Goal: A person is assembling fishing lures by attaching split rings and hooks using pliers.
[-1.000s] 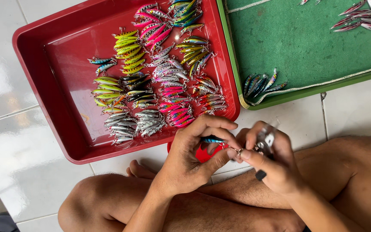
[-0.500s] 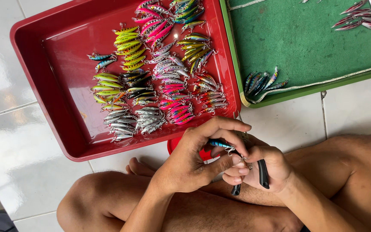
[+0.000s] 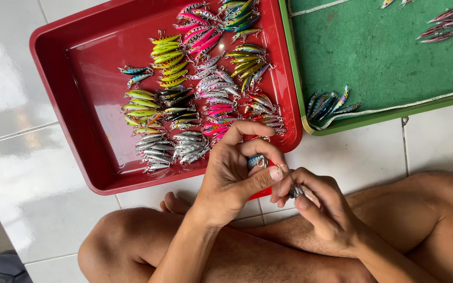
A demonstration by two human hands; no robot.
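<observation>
Two hands are working over the floor, near the red tray: left hand is pinching a small blue lure, likely light, rigid, slick and hook-barbed; right hand fingers are closing on a small metal tool

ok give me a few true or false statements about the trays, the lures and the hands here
1. The left hand pinches a small blue fishing lure. True.
2. The red tray is empty. False: it holds rows of colourful fishing lures.
3. The right hand works a small metal tool at the lure's end. True.
4. The green tray sits left of the red one. False: it sits to the right.
5. The person stands at a table. False: they sit cross-legged on a tiled floor.
</observation>
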